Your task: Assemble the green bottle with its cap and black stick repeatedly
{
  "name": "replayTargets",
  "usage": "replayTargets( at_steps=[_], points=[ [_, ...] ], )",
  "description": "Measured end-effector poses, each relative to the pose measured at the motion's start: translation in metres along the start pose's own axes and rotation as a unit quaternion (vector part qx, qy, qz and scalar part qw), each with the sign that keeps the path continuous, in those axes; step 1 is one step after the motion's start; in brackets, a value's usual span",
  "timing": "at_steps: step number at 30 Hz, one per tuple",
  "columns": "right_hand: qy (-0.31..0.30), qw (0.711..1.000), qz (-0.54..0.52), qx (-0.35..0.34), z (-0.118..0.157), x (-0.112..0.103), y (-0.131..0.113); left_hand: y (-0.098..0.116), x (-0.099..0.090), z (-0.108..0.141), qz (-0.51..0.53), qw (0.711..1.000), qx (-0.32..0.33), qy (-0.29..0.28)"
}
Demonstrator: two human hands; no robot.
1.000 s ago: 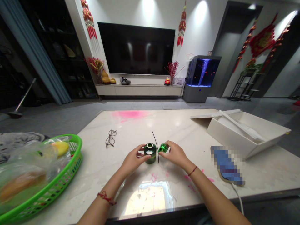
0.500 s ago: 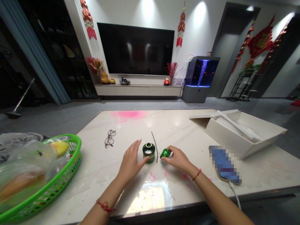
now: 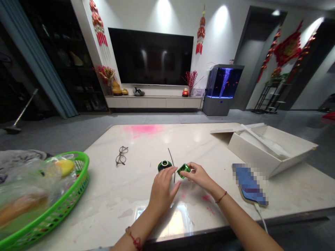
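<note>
A shiny green cap point(image 3: 184, 170) is held between the thumb and fingers of my right hand point(image 3: 200, 176), just above the table. My left hand point(image 3: 163, 186) has its thumb and fingers apart and holds nothing; its fingertips are close to the cap's left side. Behind my left hand stands a dark green round bottle point(image 3: 161, 165) with a pale ring at its open neck, its lower part hidden by my fingers. A thin black stick point(image 3: 171, 156) lies on the table between the bottle and the cap.
Eyeglasses point(image 3: 121, 156) lie on the marble table point(image 3: 141, 146). At the left is a green basket point(image 3: 85, 167) with bagged food. On the right are a phone point(image 3: 250, 184) with a cable and an open white box point(image 3: 269, 157).
My left hand has moved right, from beside the bottle to in front of it, close to the cap. My right hand still holds the cap, which is now tilted differently.
</note>
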State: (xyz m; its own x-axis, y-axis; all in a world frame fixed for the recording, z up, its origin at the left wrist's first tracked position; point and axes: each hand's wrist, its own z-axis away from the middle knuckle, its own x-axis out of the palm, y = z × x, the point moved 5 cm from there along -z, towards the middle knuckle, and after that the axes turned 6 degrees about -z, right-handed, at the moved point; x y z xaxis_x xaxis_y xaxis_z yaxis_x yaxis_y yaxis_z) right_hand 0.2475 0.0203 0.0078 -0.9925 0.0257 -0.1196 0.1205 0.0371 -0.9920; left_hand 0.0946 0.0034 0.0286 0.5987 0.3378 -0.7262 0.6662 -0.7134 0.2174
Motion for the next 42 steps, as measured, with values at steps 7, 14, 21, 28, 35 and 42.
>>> replayTargets(
  at_steps=[7,14,21,28,35,42],
  points=[
    [-0.017,1.000,-0.017,-0.001,-0.001,0.004,0.002,0.009,0.006,0.004,0.031,0.999,0.017,-0.001],
    [-0.040,0.998,-0.037,0.023,0.003,0.008,0.004,0.004,0.014,0.010,0.071,0.996,-0.044,-0.031],
    [-0.074,0.993,-0.072,0.054,0.005,0.014,0.011,-0.005,0.022,0.011,0.150,0.973,-0.148,-0.091],
    [-0.067,0.995,-0.071,0.035,0.005,0.014,0.007,-0.007,0.016,0.005,0.131,0.979,-0.127,-0.092],
    [-0.023,0.998,-0.047,0.019,0.002,0.002,0.001,-0.003,0.014,0.005,0.079,0.985,-0.103,-0.114],
    [-0.028,0.999,0.017,-0.002,0.003,-0.009,0.003,0.001,0.021,0.008,0.038,0.986,-0.086,-0.136]
  ],
)
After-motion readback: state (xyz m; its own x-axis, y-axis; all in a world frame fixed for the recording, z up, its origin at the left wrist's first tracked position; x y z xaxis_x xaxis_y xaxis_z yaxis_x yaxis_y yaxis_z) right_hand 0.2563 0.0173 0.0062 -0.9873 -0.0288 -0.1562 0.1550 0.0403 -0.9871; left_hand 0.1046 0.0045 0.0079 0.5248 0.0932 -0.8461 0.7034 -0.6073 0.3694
